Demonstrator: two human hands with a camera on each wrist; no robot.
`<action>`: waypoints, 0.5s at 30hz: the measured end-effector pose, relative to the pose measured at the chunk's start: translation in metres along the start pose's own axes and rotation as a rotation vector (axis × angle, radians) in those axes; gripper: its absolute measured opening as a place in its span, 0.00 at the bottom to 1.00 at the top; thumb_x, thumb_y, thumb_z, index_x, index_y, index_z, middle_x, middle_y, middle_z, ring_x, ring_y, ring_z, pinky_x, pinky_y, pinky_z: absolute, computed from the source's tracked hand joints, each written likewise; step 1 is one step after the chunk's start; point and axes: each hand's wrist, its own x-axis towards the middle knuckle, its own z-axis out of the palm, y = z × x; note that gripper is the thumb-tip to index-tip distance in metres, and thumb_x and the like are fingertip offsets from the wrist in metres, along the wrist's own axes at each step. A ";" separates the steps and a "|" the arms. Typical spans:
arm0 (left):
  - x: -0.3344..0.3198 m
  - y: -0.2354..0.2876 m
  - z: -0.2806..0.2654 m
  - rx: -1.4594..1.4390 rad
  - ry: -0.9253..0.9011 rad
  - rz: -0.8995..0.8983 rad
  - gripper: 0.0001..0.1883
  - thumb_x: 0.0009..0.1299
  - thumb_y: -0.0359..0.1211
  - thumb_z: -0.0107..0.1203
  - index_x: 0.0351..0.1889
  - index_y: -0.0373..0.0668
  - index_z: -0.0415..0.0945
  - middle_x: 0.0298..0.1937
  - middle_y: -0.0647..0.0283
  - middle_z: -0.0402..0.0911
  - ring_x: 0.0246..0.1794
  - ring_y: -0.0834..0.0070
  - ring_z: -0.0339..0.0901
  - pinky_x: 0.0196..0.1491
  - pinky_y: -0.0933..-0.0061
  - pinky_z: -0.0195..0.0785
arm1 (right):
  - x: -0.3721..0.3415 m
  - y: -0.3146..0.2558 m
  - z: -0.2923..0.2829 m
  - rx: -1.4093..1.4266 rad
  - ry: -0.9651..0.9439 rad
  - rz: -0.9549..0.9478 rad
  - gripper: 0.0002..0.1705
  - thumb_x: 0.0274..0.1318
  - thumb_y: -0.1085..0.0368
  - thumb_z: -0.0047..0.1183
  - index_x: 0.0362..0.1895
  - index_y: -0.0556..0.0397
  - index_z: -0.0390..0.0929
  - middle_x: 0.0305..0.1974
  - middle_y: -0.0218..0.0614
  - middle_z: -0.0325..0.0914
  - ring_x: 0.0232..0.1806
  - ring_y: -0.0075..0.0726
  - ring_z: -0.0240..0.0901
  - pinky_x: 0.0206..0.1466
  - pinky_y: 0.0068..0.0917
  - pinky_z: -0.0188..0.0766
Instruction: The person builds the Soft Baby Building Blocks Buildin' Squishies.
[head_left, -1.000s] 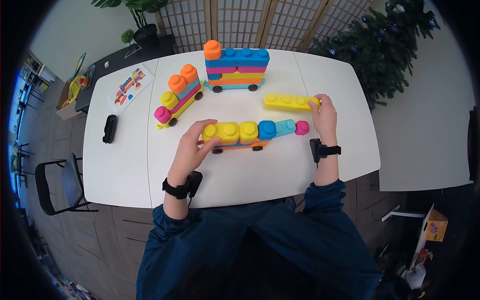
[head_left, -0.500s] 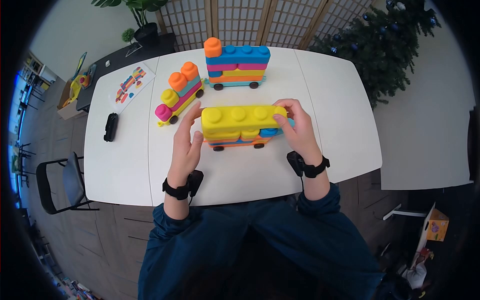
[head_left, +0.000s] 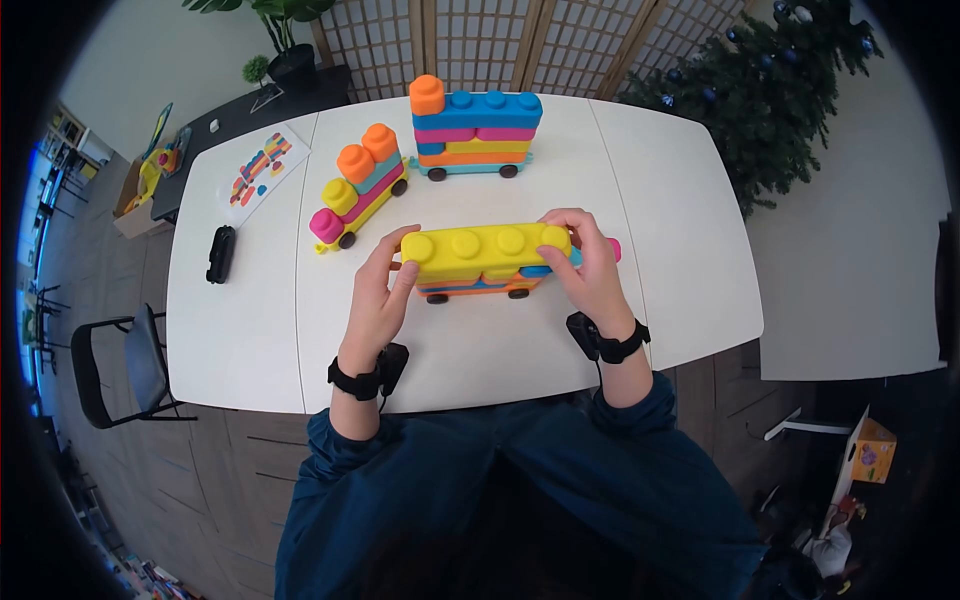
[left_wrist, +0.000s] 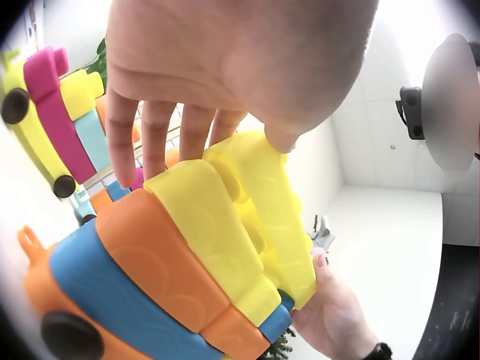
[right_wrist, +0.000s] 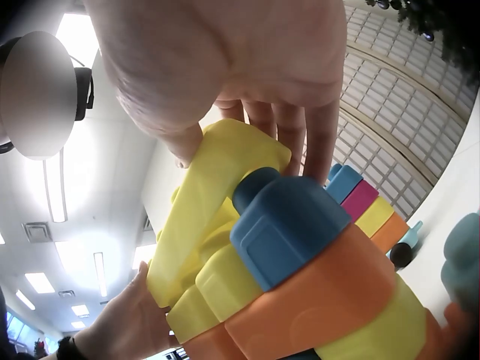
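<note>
A long yellow block (head_left: 485, 255) with a row of studs lies lengthwise over a wheeled toy wagon of stacked blocks (left_wrist: 161, 259). My left hand (head_left: 375, 300) holds its left end, thumb at the near corner and fingers on the far side. At the other end, my right hand (head_left: 592, 275) pinches it between thumb and fingers. Studs of the shorter yellow blocks (left_wrist: 214, 232) show in a gap beneath the long block. A dark blue block (right_wrist: 289, 232) sits under its right end. The right hand partly hides a pink block (head_left: 615, 250) beyond the wagon's right end.
Behind stands a tall wagon of stacked blocks (head_left: 473, 145); a smaller block wagon (head_left: 360, 190) is to its left. A printed picture sheet (head_left: 265, 175) and a black object (head_left: 221, 255) lie on the left of the white table (head_left: 235, 345).
My right hand has brought the long yellow block from the right side of the table over the wagon. My left hand has moved from the wagon's yellow blocks to the long block's left end.
</note>
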 end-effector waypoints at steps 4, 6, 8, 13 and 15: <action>-0.001 -0.001 -0.002 -0.017 -0.018 -0.046 0.19 0.80 0.36 0.49 0.65 0.38 0.71 0.56 0.51 0.81 0.50 0.63 0.81 0.55 0.66 0.74 | -0.004 0.004 0.004 0.033 0.013 -0.013 0.17 0.64 0.67 0.62 0.51 0.56 0.70 0.48 0.42 0.78 0.48 0.39 0.78 0.57 0.32 0.74; -0.002 -0.001 -0.001 -0.020 -0.010 -0.042 0.19 0.80 0.36 0.49 0.65 0.38 0.71 0.55 0.51 0.81 0.50 0.63 0.81 0.55 0.66 0.74 | -0.007 0.009 0.007 0.043 0.014 -0.052 0.17 0.63 0.68 0.63 0.51 0.56 0.70 0.49 0.41 0.78 0.48 0.38 0.78 0.56 0.32 0.75; -0.002 -0.001 0.000 -0.023 -0.001 -0.038 0.19 0.80 0.37 0.49 0.64 0.38 0.71 0.55 0.51 0.81 0.50 0.63 0.81 0.55 0.66 0.74 | -0.006 0.008 0.007 0.050 0.017 -0.048 0.17 0.64 0.68 0.63 0.51 0.56 0.70 0.48 0.41 0.78 0.47 0.37 0.79 0.56 0.31 0.76; -0.001 -0.006 0.001 -0.009 -0.004 -0.031 0.19 0.80 0.38 0.49 0.63 0.37 0.71 0.54 0.51 0.82 0.50 0.61 0.82 0.55 0.64 0.75 | -0.001 0.011 0.004 0.102 -0.017 0.042 0.16 0.64 0.67 0.63 0.50 0.57 0.71 0.46 0.41 0.80 0.45 0.36 0.81 0.54 0.30 0.78; -0.001 -0.010 0.001 0.007 -0.004 -0.026 0.19 0.80 0.39 0.50 0.63 0.37 0.71 0.54 0.51 0.82 0.50 0.60 0.82 0.55 0.64 0.75 | -0.001 0.016 0.003 0.051 -0.013 0.018 0.16 0.63 0.67 0.64 0.49 0.57 0.71 0.45 0.42 0.81 0.45 0.36 0.82 0.54 0.31 0.78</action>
